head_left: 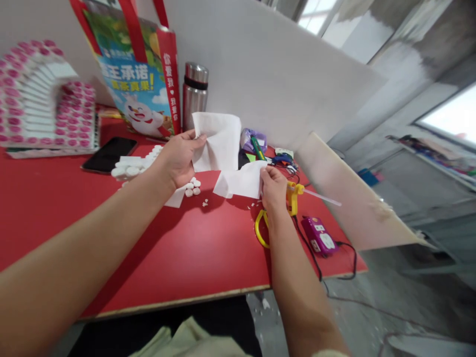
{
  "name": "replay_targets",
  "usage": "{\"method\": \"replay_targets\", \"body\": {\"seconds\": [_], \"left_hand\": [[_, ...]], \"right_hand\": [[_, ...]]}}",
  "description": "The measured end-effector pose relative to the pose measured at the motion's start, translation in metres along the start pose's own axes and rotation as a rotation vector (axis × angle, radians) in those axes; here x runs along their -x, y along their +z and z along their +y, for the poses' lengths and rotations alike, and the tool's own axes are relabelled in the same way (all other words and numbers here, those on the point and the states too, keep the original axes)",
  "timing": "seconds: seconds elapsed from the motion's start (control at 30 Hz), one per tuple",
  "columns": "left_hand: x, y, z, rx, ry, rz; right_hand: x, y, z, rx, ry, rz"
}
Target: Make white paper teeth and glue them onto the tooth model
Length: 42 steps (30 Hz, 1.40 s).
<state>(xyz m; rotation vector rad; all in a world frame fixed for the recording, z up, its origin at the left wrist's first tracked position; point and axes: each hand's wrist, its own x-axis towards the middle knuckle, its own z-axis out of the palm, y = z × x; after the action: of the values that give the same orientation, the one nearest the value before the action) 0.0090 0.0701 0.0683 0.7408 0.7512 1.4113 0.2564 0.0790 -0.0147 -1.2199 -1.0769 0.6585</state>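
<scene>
My left hand (180,157) pinches the upper left corner of a white paper sheet (222,141), holding it up above the red table (111,228). My right hand (273,187) grips a lower white piece of paper (241,182) at its right edge. Small white round pieces (192,187) lie on the table under my left hand, and more of them (132,167) are lined up to its left. A yellow glue gun (292,196) lies just behind my right hand.
A black phone (109,153) lies at the left. Stacked white cards with pink dots (44,99) stand at the far left. A red printed bag (139,74) and a steel flask (194,94) stand at the back. A purple device (320,237) with a cable lies near the table's right edge.
</scene>
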Motion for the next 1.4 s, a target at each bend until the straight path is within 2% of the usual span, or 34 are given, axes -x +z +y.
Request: {"method": "replay_targets", "body": {"seconds": [0.13,0.3,0.37,0.4,0.53,0.6,0.7,0.83,0.97,1.07,1.17,1.23,1.3,1.37,1.4], "left_hand": [[0.010,-0.001,-0.002,0.023,-0.069,-0.020],[0.022,-0.026,-0.019,0.043,-0.196,-0.045],[0.024,-0.037,-0.022,0.080,-0.168,-0.009],[0.024,-0.042,-0.022,0.091,-0.136,0.006],[0.025,-0.054,-0.020,0.059,-0.077,0.006],[0.027,-0.054,-0.021,0.064,-0.078,-0.010],[0.031,-0.051,-0.023,0.113,-0.122,-0.055],[0.033,-0.047,-0.024,0.248,-0.182,-0.083],[0.032,-0.047,-0.024,0.377,-0.240,-0.045],[0.032,-0.046,-0.025,0.422,-0.270,-0.037],[0.033,-0.045,-0.026,0.439,-0.272,-0.034],[0.033,-0.044,-0.026,0.444,-0.275,-0.046],[0.033,-0.043,-0.026,0.443,-0.274,-0.068],[0.032,-0.042,-0.027,0.434,-0.277,-0.078],[0.032,-0.042,-0.028,0.428,-0.277,-0.077]], "right_hand": [[-0.001,-0.006,-0.001,0.310,-0.174,-0.033],[0.017,0.000,-0.030,0.457,-0.346,-0.059],[0.032,0.008,-0.040,0.536,-0.442,-0.117],[0.041,0.014,-0.044,0.570,-0.460,-0.193],[0.080,0.041,-0.047,0.678,-0.334,-0.625],[0.096,0.054,-0.046,0.810,-0.253,-0.755],[0.109,0.071,-0.044,0.940,-0.238,-0.765],[0.108,0.086,-0.036,0.979,-0.271,-0.770],[0.106,0.087,-0.033,1.040,-0.356,-0.813],[0.110,0.066,-0.046,1.110,-0.429,-0.999],[0.122,0.016,-0.074,1.132,-0.421,-1.206],[0.134,-0.032,-0.098,1.156,-0.312,-1.354],[0.145,-0.082,-0.122,1.160,-0.114,-1.504],[0.152,-0.123,-0.140,1.329,0.022,-1.561],[0.152,-0.135,-0.146,1.391,0.023,-1.520]]}}
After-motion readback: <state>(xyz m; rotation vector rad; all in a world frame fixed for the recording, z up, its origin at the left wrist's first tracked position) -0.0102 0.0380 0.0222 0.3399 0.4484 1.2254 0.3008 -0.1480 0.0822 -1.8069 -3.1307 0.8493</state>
